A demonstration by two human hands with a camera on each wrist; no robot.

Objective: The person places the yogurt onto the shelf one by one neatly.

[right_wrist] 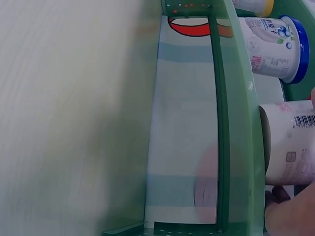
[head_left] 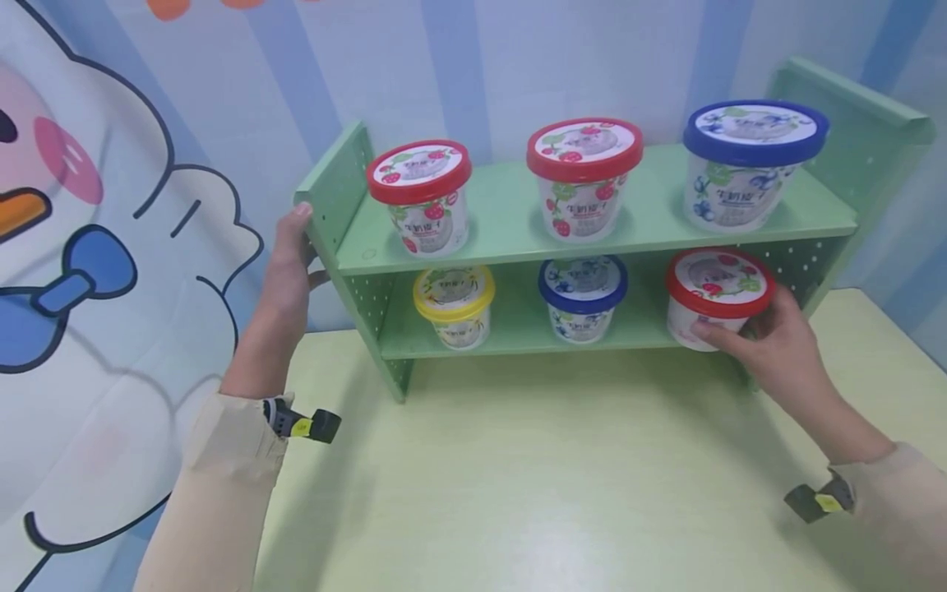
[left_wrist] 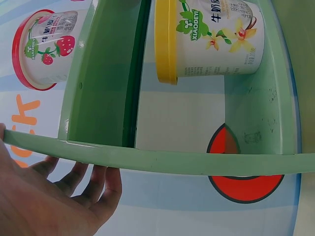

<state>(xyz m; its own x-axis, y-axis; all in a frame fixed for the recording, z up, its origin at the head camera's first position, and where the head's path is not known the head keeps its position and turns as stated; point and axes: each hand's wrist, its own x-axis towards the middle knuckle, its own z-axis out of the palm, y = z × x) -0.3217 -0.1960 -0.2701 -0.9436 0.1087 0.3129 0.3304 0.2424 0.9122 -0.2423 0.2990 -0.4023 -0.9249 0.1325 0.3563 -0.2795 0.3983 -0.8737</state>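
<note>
My right hand (head_left: pixel 787 349) grips a white paper tub with a red strawberry lid (head_left: pixel 719 284), thumb in front and fingers behind, at the right end of the lower shelf. In the right wrist view the tub (right_wrist: pixel 290 142) lies close to the shelf's front edge. My left hand (head_left: pixel 284 271) holds the left side panel of the green two-tier shelf (head_left: pixel 503 201). The left wrist view shows fingers (left_wrist: pixel 106 189) against the panel's outer face and the thumb at its edge. A blue-lidded tub (head_left: pixel 582 298) and a yellow-lidded tub (head_left: pixel 454 306) stand farther left on the lower tier.
On the upper tier stand two red-lidded tubs, one left (head_left: pixel 419 196) and one in the middle (head_left: pixel 585 177), and a blue-lidded tub (head_left: pixel 755 164) at the right. The shelf stands on a pale table (head_left: pixel 533 477) before a cartoon-printed wall (head_left: pixel 510 74).
</note>
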